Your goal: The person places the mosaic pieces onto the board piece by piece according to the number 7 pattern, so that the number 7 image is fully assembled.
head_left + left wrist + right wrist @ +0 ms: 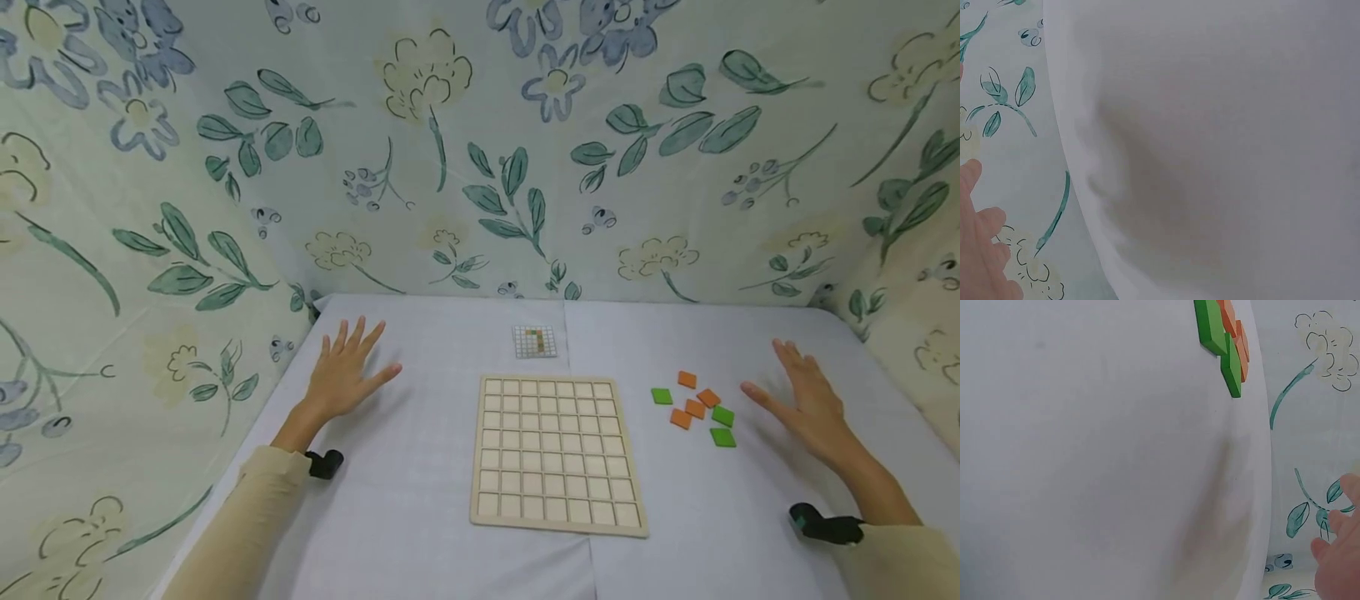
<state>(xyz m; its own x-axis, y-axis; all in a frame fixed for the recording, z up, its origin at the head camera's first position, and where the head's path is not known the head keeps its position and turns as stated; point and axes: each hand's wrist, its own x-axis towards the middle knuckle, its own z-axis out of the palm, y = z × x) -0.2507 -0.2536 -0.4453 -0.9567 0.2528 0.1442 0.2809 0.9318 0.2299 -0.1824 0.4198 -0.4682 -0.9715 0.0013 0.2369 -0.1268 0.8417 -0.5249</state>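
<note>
My left hand (343, 379) is held over the left side of the table, fingers spread and holding nothing. On the right, my right hand (810, 408) hovers with fingers extended, also holding nothing. Closest to it lie several flat square tiles, among them a green tile (723, 437) and an orange tile (687, 379). A wooden grid board (555, 534) with bare square cells lies between the hands. Behind the board is a small gridded pattern card (535, 342) with a few coloured squares. In the right wrist view, green tiles (1211, 328) and orange ones show at the top.
A white cloth (405, 500) covers the table. Floral fabric (480, 167) hangs behind and at both sides of it. Each wrist wears a black camera band, such as the left strap (325, 464).
</note>
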